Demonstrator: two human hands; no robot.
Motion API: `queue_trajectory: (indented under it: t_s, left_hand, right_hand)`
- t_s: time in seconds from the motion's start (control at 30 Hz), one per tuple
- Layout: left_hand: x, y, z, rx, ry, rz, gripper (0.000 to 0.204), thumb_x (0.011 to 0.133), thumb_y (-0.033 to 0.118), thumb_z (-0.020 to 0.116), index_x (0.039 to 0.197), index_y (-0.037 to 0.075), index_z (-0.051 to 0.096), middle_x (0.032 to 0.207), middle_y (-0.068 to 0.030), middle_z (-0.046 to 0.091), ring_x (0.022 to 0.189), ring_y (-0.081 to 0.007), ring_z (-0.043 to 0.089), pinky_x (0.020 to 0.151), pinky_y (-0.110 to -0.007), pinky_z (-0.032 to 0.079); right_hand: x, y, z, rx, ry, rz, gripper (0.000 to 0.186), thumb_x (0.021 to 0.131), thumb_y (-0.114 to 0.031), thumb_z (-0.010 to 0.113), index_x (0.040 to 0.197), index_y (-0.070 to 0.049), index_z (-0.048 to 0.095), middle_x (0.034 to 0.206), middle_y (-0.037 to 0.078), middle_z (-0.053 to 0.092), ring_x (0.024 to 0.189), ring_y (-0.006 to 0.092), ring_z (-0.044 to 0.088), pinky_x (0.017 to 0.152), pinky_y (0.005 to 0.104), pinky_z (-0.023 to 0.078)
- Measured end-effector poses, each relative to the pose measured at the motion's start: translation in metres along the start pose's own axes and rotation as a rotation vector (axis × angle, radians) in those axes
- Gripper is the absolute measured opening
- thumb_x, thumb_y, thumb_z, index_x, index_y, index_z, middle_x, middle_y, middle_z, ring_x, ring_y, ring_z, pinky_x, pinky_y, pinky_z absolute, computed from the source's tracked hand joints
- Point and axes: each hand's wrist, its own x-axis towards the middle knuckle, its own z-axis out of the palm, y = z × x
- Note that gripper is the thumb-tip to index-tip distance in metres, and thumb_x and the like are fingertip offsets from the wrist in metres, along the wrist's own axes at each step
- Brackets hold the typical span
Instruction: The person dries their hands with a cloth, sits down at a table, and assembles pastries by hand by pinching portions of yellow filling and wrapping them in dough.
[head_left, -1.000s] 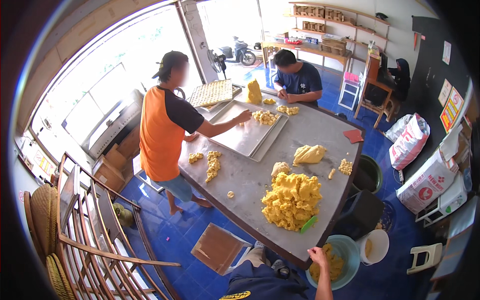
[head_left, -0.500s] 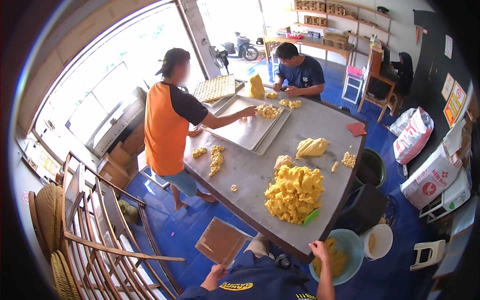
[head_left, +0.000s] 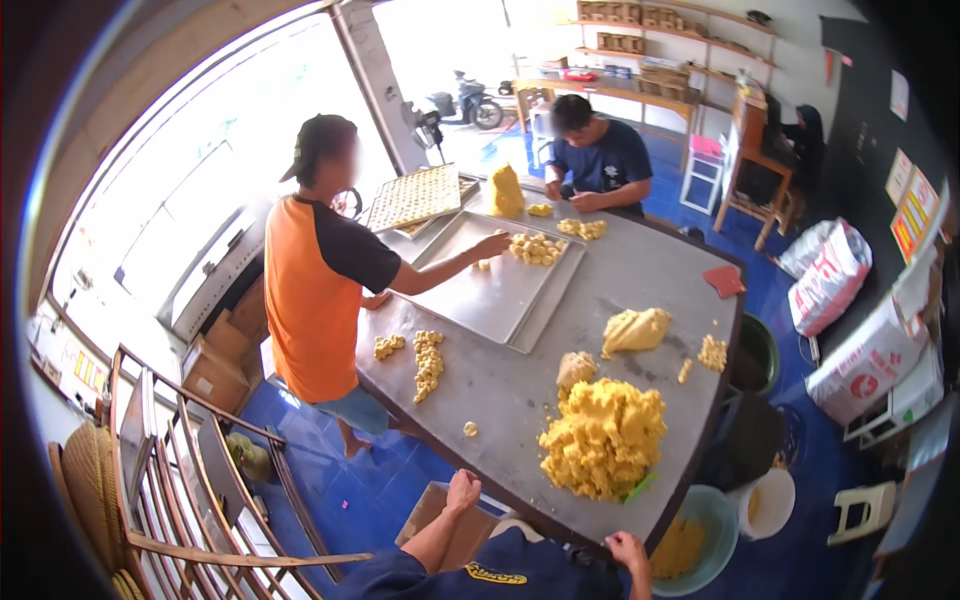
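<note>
My left hand (head_left: pixel 463 492) hangs just off the table's front edge, fingers curled, with nothing visible in it. At the near right corner of the metal-topped table (head_left: pixel 560 350), my right hand (head_left: pixel 627 549) has its fingers bent over the edge. In front of me rises a big crumbly heap of yellow dough (head_left: pixel 605 440), a green scraper (head_left: pixel 640 486) partly hidden beneath it. Behind the heap lie a small pale dough lump (head_left: pixel 577 370) and a smoother dough mass (head_left: pixel 636 331). Small dough pieces (head_left: pixel 712 353) are clustered to the right.
A person in orange (head_left: pixel 315 300) reaches over a large tray (head_left: pixel 470 305) toward dough balls (head_left: pixel 536 249). Another person (head_left: pixel 600 160) works at the far side. A blue basin (head_left: pixel 705 570) and white bucket (head_left: pixel 768 505) stand right of the table; a wooden rack (head_left: pixel 200 480) stands left.
My view has moved closer to the table. My left hand has risen forward toward the table edge, while my right hand stays at the corner. The person in orange still reaches over the tray.
</note>
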Motion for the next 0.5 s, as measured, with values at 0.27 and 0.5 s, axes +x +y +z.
queue_trajectory:
  t_s: [0.27, 0.5]
  left_hand:
    - [0.13, -0.011, -0.014, 0.205, 0.265, 0.154, 0.037, 0.094, 0.022, 0.067, 0.124, 0.003, 0.057, 0.121, -0.0179, 0.061, 0.116, -0.0379, 0.059, 0.096, -0.049, 0.048]
    - [0.16, -0.039, -0.015, 0.445, 0.108, 0.436, 0.063, 0.097, 0.033, 0.065, 0.15, 0.005, 0.044, 0.14, -0.0149, 0.052, 0.132, -0.0331, 0.047, 0.113, -0.05, 0.03]
  right_hand:
    - [0.063, -0.071, 0.051, 0.057, -0.095, -0.039, 0.028, 0.093, -0.031, 0.073, 0.103, -0.004, 0.076, 0.094, 0.018, 0.075, 0.089, 0.0325, 0.075, 0.08, 0.0413, 0.057]
    - [0.085, -0.123, 0.059, 0.182, 0.116, 0.041, 0.02, 0.092, -0.014, 0.072, 0.106, 0.0, 0.072, 0.102, 0.018, 0.067, 0.089, 0.0318, 0.07, 0.081, 0.0453, 0.056]
